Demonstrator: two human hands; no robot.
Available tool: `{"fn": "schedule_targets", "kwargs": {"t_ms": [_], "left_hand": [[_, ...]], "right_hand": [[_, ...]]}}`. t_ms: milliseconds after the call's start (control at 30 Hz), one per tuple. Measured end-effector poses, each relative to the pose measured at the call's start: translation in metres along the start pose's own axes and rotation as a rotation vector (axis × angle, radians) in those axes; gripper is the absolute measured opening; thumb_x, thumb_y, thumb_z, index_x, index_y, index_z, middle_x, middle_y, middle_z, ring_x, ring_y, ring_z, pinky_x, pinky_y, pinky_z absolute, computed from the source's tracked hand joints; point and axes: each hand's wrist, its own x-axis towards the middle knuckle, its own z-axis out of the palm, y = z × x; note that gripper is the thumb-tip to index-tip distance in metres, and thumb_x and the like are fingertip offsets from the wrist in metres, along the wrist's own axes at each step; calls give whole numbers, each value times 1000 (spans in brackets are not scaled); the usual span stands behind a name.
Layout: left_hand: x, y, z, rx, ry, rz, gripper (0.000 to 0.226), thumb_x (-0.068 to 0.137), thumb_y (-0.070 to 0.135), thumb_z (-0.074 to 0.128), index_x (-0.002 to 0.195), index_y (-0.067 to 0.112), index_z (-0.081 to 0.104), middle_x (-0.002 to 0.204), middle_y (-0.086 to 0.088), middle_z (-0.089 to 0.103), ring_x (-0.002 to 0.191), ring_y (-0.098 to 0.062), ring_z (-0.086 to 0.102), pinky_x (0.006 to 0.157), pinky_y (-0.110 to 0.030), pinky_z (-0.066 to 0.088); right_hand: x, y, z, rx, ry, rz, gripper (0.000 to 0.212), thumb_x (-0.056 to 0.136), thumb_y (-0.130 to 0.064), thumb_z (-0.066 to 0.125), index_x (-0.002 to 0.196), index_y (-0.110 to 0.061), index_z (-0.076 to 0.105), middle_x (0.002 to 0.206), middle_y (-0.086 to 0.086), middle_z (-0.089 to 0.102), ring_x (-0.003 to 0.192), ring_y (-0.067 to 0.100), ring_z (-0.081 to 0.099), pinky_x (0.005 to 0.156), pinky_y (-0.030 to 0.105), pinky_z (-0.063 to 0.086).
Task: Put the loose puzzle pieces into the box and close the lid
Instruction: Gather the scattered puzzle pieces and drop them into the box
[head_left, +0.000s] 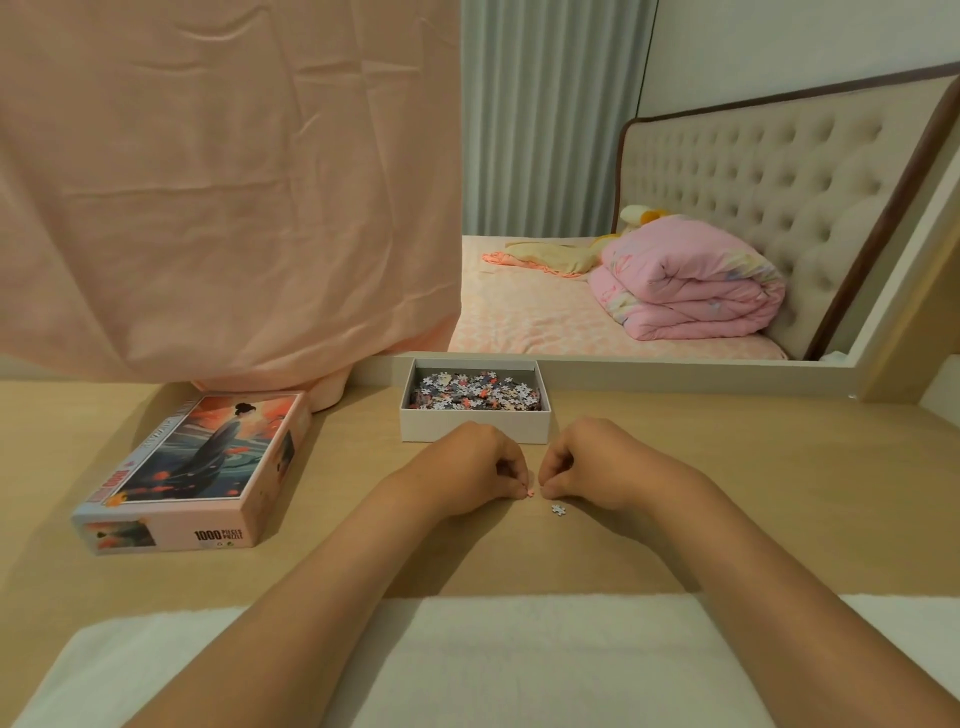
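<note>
"Working outward from the near edge, what should I mind first?"

"Your forearms cross the white cloth (519, 649) at the near edge of the wooden table (753, 519), so keep them low and steady. Just past it, a grey-white puzzle piece (559, 510) lies loose on the wood, close to your right hand (597, 462). Don't brush it away with the wrist."

"And the hands themselves?"

"The left hand (467, 467) has its fingers curled, and thumb and forefinger pinch a small pink puzzle piece (529, 493) down at the tabletop. The right hand is curled too, its fingertips down and almost meeting the left. Whether it holds a piece of its own, I cannot tell."

"What makes this pick-up go well?"

"As I judge it, pinch the piece firmly by its edges and lift straight up rather than dragging. Then take the grey-white one with the right hand, so one trip serves both. Such pieces look thin, so a nail under the edge probably helps."

"Where do they go?"

"The open box (475, 426) stands just beyond both hands, with a heap of pieces (472, 392) inside. Carry over its near wall and let go low, so nothing bounces out."

"And the lid?"

"The picture lid (208, 457) lies to the left, apart from the box, printed side up. It goes on last. The hanging pink fabric (208, 182) falls just behind it, so lift the lid clear of that."
</note>
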Motion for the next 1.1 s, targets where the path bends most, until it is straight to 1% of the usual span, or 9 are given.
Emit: {"fn": "schedule_targets", "kwargs": {"t_ms": [100,267,367,467,667,733,833,1000,1100], "left_hand": [[-1,0,-3,-16,32,-7,4,82,26,73,85,25,75,81,9,69,70,-1,55,67,-20,45],[5,-12,-22,-84,352,-111,5,85,31,65,84,28,69,78,11,66,68,-1,53,63,-24,40],[11,-28,-29,-54,473,-145,8,88,26,65,92,26,72,82,10,68,72,-3,55,64,-24,40],[17,-46,-28,37,514,-188,11,88,30,64,94,30,72,88,11,71,87,-12,62,71,-31,50],[19,-58,-30,192,422,-194,25,94,41,52,111,37,71,107,5,70,104,-25,56,83,-36,47],[19,-59,-31,216,392,-176,29,96,43,49,118,38,67,114,2,63,109,-25,51,88,-35,42],[16,-56,-31,176,430,-142,29,94,42,54,120,35,67,118,4,58,113,-21,47,94,-35,39],[10,-30,-32,201,423,44,16,87,34,63,99,36,72,100,10,59,98,-15,50,85,-36,41],[7,-8,-26,89,252,60,11,80,37,63,87,34,71,84,16,64,80,-3,54,76,-28,47]], "right_hand": [[0,-1,0,-40,-2,-18,5,82,-20,74,79,-22,77,68,-15,64,65,-1,57,65,21,48],[0,-5,0,164,101,-12,17,75,-8,70,65,-21,73,60,-8,68,52,3,59,56,20,48],[12,-13,-11,279,230,-29,12,81,-8,72,75,-17,77,61,-10,69,51,-3,58,55,13,42],[33,-25,-21,217,381,-84,7,85,-18,73,82,-22,78,68,-18,69,60,-6,59,62,14,45],[68,-30,-24,28,332,-31,16,89,-18,68,97,-26,78,97,-6,75,87,11,65,83,32,53],[69,-30,-26,21,313,-31,19,90,-14,66,100,-25,78,102,-5,73,85,8,63,80,26,50],[57,-30,-31,52,341,-65,18,89,-12,67,96,-25,78,91,-13,68,73,-3,56,68,15,41],[19,-14,-28,25,106,-16,13,82,-23,75,86,-35,75,84,-17,71,64,-9,57,67,19,43],[3,-1,-14,27,4,45,14,76,-32,81,88,-37,76,82,-15,71,64,-7,58,70,21,48]]}}
